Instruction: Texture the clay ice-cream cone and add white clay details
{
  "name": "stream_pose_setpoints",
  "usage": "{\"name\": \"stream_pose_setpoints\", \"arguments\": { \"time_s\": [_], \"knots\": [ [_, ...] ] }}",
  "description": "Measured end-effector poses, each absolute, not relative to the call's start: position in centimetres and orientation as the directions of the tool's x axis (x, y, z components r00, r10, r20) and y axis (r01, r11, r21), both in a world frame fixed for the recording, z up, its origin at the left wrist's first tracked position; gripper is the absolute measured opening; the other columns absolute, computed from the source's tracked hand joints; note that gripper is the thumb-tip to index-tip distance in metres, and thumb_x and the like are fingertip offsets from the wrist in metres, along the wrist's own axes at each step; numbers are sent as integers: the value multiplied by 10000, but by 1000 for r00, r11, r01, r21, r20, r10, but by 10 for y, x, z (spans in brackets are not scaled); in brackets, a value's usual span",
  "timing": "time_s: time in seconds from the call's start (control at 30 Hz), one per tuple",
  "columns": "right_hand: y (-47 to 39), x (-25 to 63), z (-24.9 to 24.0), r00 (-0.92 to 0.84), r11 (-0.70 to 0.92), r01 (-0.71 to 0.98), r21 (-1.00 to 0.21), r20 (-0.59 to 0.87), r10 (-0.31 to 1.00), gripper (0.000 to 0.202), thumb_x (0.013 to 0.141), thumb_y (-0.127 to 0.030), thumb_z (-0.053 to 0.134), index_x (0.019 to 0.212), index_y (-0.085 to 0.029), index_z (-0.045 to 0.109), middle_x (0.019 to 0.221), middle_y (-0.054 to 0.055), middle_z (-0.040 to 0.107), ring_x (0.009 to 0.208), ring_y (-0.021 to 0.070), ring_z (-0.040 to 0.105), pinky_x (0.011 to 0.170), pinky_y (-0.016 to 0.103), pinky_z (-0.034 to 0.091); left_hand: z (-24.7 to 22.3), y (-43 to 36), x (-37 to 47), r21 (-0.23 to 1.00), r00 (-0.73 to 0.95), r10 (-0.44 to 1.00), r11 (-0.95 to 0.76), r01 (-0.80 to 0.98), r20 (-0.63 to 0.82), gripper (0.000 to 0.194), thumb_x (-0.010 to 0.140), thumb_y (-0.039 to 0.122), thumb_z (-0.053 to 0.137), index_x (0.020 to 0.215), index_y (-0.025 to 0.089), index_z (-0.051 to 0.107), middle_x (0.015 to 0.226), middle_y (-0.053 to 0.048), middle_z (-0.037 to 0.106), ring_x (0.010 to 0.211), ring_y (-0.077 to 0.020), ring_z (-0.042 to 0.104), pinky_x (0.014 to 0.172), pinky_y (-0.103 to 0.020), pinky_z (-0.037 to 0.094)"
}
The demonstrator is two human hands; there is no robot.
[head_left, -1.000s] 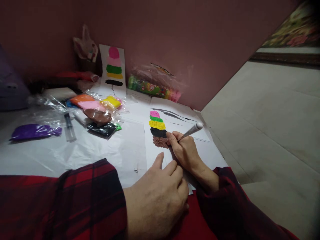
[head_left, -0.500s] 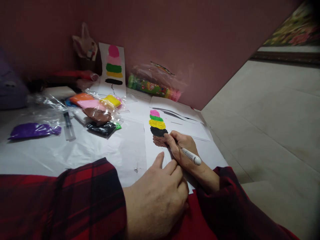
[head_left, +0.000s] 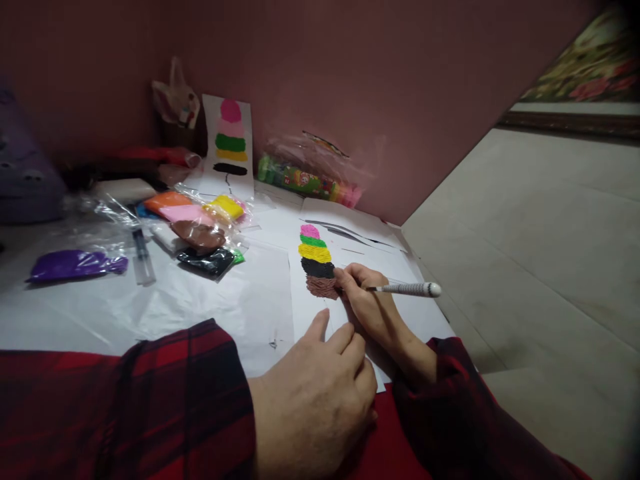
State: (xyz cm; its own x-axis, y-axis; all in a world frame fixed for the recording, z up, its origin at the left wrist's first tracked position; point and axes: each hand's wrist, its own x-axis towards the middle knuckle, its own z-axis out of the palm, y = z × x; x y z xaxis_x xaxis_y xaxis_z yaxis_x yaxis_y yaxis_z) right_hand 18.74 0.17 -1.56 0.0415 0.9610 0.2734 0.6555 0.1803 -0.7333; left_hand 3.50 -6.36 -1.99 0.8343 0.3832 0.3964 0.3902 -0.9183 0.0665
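Observation:
Coloured clay bands (head_left: 316, 253) in pink, green, yellow, black and brown are stacked on a white sheet of paper (head_left: 305, 320). The brown band (head_left: 321, 287) is the lowest and has a wavy, ridged surface. My right hand (head_left: 373, 300) is at the right edge of the black and brown bands, its fingers closed around a pen (head_left: 413, 289) with a white patterned barrel. The pen's back end points right, and its tip is hidden by my hand. My left hand (head_left: 315, 393) rests on the lower paper, fingers stretched out and apart, below the brown band.
Bagged clay (head_left: 197, 233) in several colours lies at the left, near a purple clay packet (head_left: 75, 265) and a clear tube (head_left: 143, 257). A card with a similar stack (head_left: 231, 143) leans on the wall. A colourful packaged tube (head_left: 307, 180) lies behind the papers.
The pen in my right hand has swung so its back end points more to the right and higher. My left hand stays in place. The view has shifted slightly.

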Motion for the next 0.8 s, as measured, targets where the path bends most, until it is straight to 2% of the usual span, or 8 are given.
{"name": "stream_pose_setpoints", "arguments": {
  "time_s": [0.13, 0.23, 0.4, 0.57, 0.8],
  "knots": [
    [5, 189, -16, 128, 162, 426, -890, 237, 963, 338, 845, -407, 649, 619, -206, 499, 496, -59, 499, 477, 104, 441, 502, 248, 378, -18, -64, 36, 71, 838, 391, -916, 395, 381, 292, 977, 338, 409, 1024, 142, 620, 1018, -103, 636, 964, -286, 545, 904, -543, 406],
    [5, 190, -15, 194, 100, 317, -943, 167, 967, 444, 802, -528, 684, 566, -203, 495, 402, -68, 454, 369, 79, 381, 414, 232, 337, -17, -65, 36, 72, 841, 397, -914, 399, 367, 291, 974, 342, 417, 1016, 141, 624, 1040, -116, 639, 978, -291, 547, 901, -544, 411],
    [6, 193, -14, 275, 49, 410, -911, 175, 945, 579, 771, -702, 620, 527, -181, 554, 352, -44, 449, 313, 76, 375, 360, 226, 294, -16, -65, 36, 70, 851, 391, -917, 393, 351, 287, 974, 335, 424, 997, 136, 630, 1044, -127, 645, 963, -286, 561, 910, -554, 412],
    [5, 191, -15, 196, 107, 502, -858, 234, 952, 591, 793, -711, 590, 520, -188, 553, 374, -30, 479, 347, 100, 435, 390, 241, 338, -15, -64, 36, 77, 845, 400, -913, 400, 356, 282, 977, 325, 422, 1002, 137, 630, 1064, -127, 650, 985, -289, 567, 920, -559, 414],
    [6, 191, -18, 172, 103, 532, -840, 226, 959, 571, 824, -677, 581, 526, -191, 558, 386, -33, 492, 354, 102, 439, 411, 242, 342, -15, -64, 36, 70, 839, 392, -916, 396, 378, 272, 975, 324, 435, 1006, 135, 628, 1054, -123, 651, 985, -284, 563, 915, -546, 413]
  ]
}}
